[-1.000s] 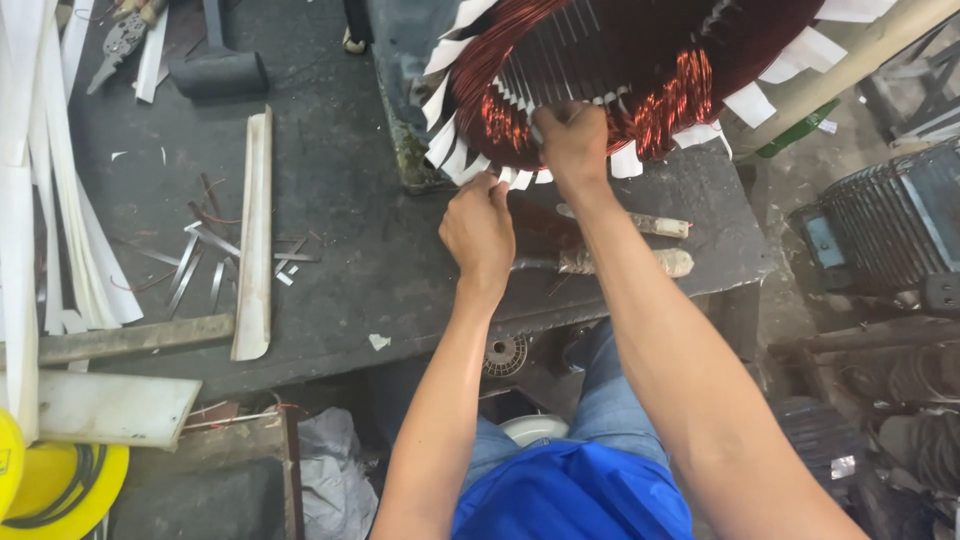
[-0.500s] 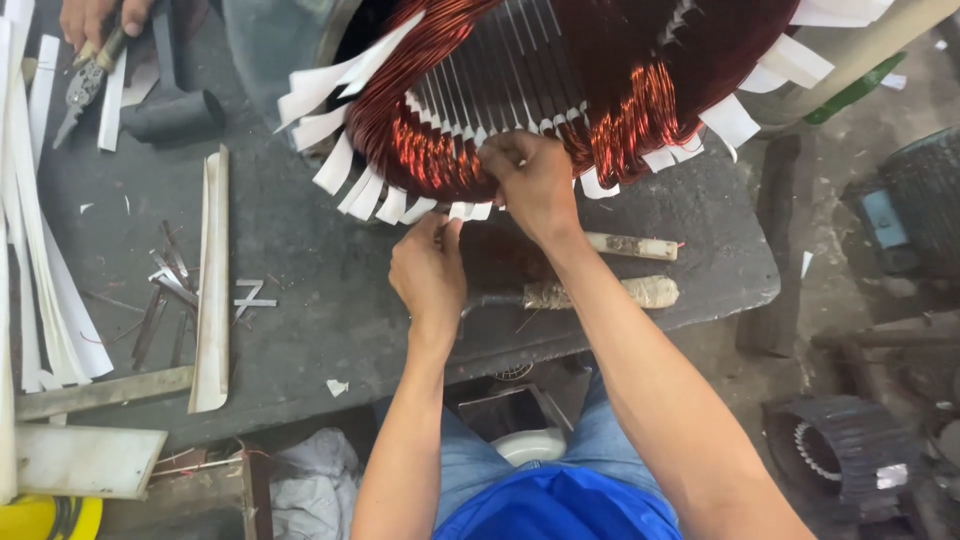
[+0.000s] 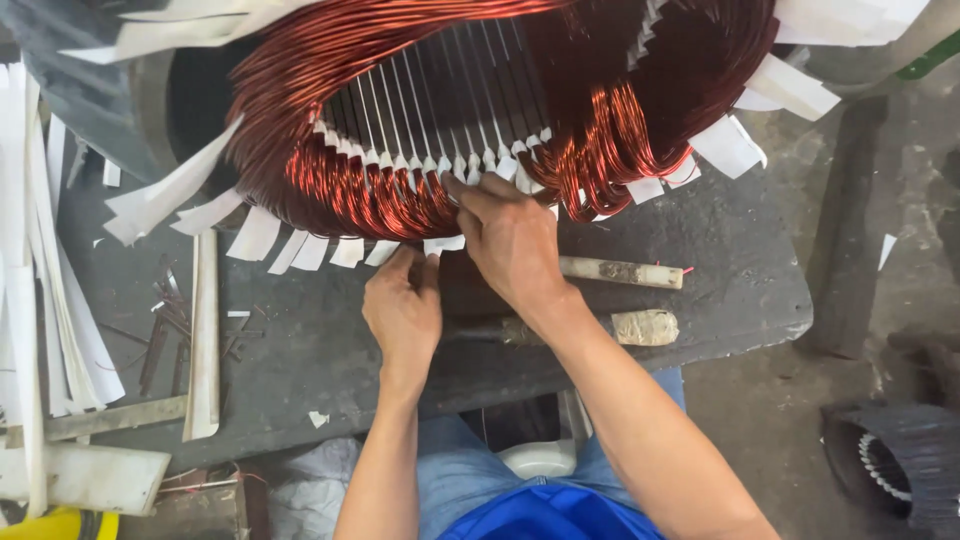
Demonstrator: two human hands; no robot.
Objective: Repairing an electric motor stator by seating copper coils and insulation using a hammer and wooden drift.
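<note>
Big motor stator (image 3: 480, 110) w/ copper windings (image 3: 370, 190) sits on the dark surface (image 3: 300, 350), open bore facing the camera. White insulation paper strips (image 3: 260, 235) stick out around the lower rim of the coil.

Right hand (image 3: 510, 240) is on the inner lower edge of the stator, fingers (image 3: 470, 195) bent and pressing onto the copper coil end and white slot wedges (image 3: 440, 165); it looks to pinch at the wire/paper there, but exactly what it grips can't be told. Left hand (image 3: 403, 305) is just below the rim, fingers curled, tips touching one white paper tab (image 3: 440, 243) under the coil; closed around it or only pushing, can't tell.

Behind the right wrist, two wooden-handled tools lie on the surface: a pale stick-like handle (image 3: 620, 272) and, nearer the edge, another w/ a taped end (image 3: 640, 327), the two roughly parallel, close but apart.

Left side: stack of long white paper sheets (image 3: 50, 300), a pale flat bar (image 3: 203, 340) lying lengthwise, small metal scraps (image 3: 165, 320) beside it. Person wears blue top (image 3: 540, 515) and jeans. Another ribbed motor housing (image 3: 900, 470) is on the floor at lower right.
</note>
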